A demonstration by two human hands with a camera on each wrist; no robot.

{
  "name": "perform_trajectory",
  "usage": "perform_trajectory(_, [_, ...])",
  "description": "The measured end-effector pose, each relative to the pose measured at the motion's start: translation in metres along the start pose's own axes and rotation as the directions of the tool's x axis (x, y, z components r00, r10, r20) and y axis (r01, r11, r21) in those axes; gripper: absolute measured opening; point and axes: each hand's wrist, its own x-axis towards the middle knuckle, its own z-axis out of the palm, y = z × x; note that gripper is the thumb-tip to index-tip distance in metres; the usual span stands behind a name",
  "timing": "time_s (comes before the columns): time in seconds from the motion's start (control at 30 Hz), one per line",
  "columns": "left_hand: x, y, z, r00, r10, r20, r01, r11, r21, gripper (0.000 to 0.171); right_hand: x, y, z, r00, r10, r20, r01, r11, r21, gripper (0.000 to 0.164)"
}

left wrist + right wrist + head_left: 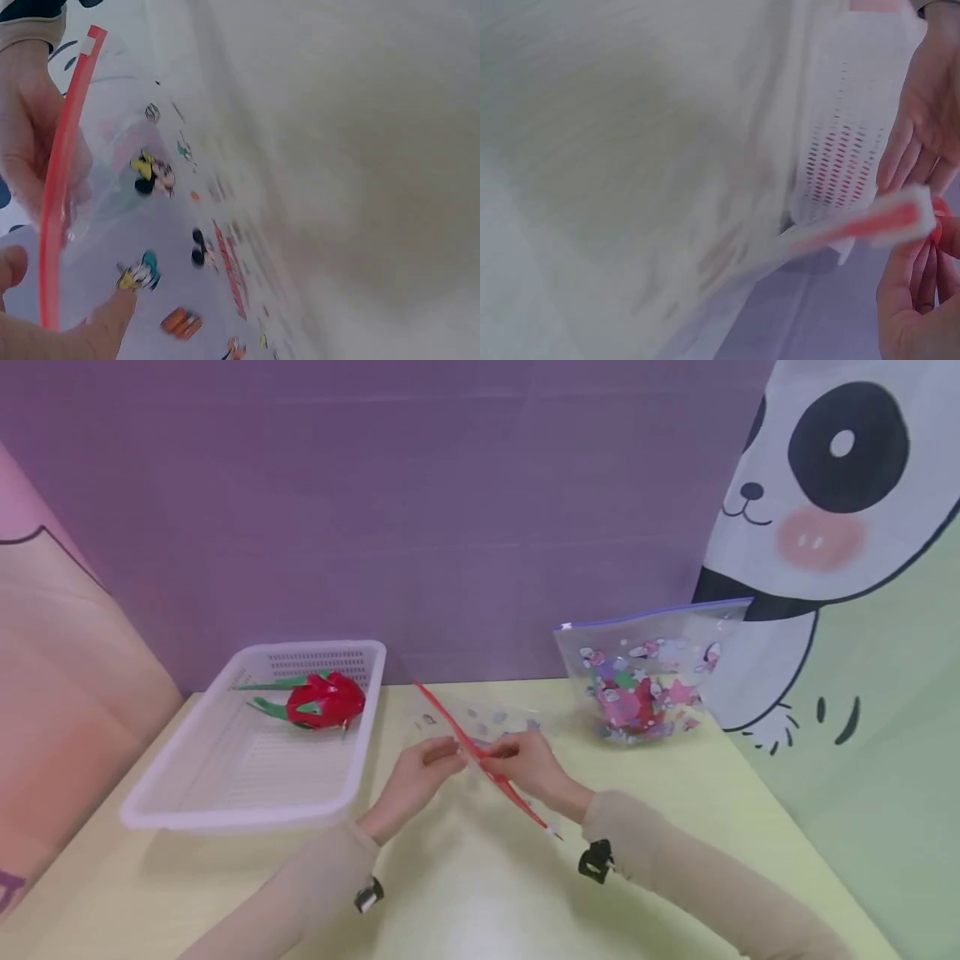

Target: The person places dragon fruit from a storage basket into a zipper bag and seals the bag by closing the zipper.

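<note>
A clear slider zip bag (154,247) printed with cartoon figures hangs between both hands, its red zip strip (517,799) slanting across the head view. My right hand (531,768) pinches the bag at this strip, near its middle; the right wrist view shows the fingers (909,281) curled at the red edge. My left hand (420,781) is on the other side of the strip with its fingers extended. In the left wrist view a left finger (112,319) lies against the printed film. Motion blurs the bag in the right wrist view.
On the left stands a white plastic basket (243,817) holding a red dragon fruit (327,700) with green tips. At the back right, a clear bag with a purple zip (652,677) stands upright, a red item inside. A purple backdrop (450,527) rises behind the table (480,893).
</note>
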Motion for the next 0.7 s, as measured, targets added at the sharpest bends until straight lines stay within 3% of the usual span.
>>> perform_trajectory(0.07, [0.007, 0.004, 0.003, 0.999, -0.007, -0.034, 0.006, 0.999, -0.037, 0.048, 0.002, -0.007, 0.003, 1.000, -0.007, -0.011, 0.007, 0.999, 0.032, 0.015])
perform_trajectory(0.27, [0.021, 0.017, 0.007, 0.986, 0.049, -0.160, -0.065, 0.993, -0.100, 0.032, 0.008, -0.025, 0.001, 0.996, -0.040, -0.081, 0.047, 0.994, 0.094, 0.013])
perform_trajectory(0.33, [0.025, 0.021, 0.008, 0.975, 0.045, -0.219, -0.077, 0.987, -0.140, 0.028, 0.010, -0.030, -0.004, 0.992, -0.067, -0.104, 0.074, 0.995, 0.069, 0.012])
perform_trajectory(0.43, [0.033, 0.028, 0.005, 0.944, 0.019, -0.331, -0.085, 0.979, -0.186, 0.023, 0.014, -0.038, -0.015, 0.982, -0.104, -0.154, 0.105, 0.994, -0.005, 0.013])
perform_trajectory(0.57, [0.040, 0.034, -0.011, 0.903, -0.028, -0.429, -0.060, 0.980, -0.190, 0.018, 0.020, -0.049, -0.042, 0.971, -0.100, -0.219, 0.081, 0.992, -0.094, 0.017])
perform_trajectory(0.7, [0.040, 0.032, -0.036, 0.889, -0.045, -0.455, -0.014, 0.992, -0.125, 0.017, 0.023, -0.054, -0.077, 0.968, -0.083, -0.237, 0.041, 0.983, -0.178, 0.015])
